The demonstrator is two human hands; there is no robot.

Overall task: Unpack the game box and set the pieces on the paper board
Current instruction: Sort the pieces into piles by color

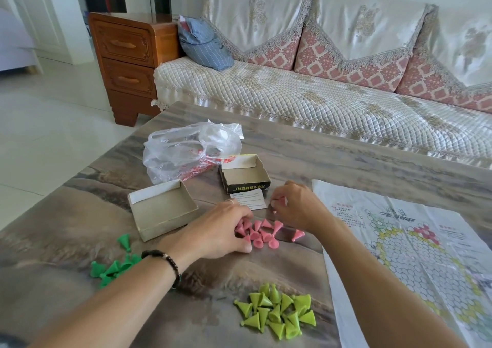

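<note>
Several pink cone pieces (pixel 262 234) lie in a heap on the table's middle. My left hand (pixel 221 230) reaches into the heap's left side, its fingers curled among the pieces. Just right of the heap, my right hand (pixel 295 206) pinches one pink piece at its fingertips. A pile of lime cones (pixel 277 313) lies near the front, and dark green cones (pixel 114 265) lie at the left under my left forearm. The paper board (pixel 415 254) is spread out at the right, with no pieces on it. Both halves of the game box, the tray (pixel 162 209) and the lid (pixel 245 174), stand empty.
A crumpled clear plastic bag (pixel 186 148) lies behind the boxes. A small instruction slip (pixel 251 200) sits in front of the lid. A sofa (pixel 319 94) runs along the table's far side, with a wooden drawer cabinet (pixel 127 62) at its left end.
</note>
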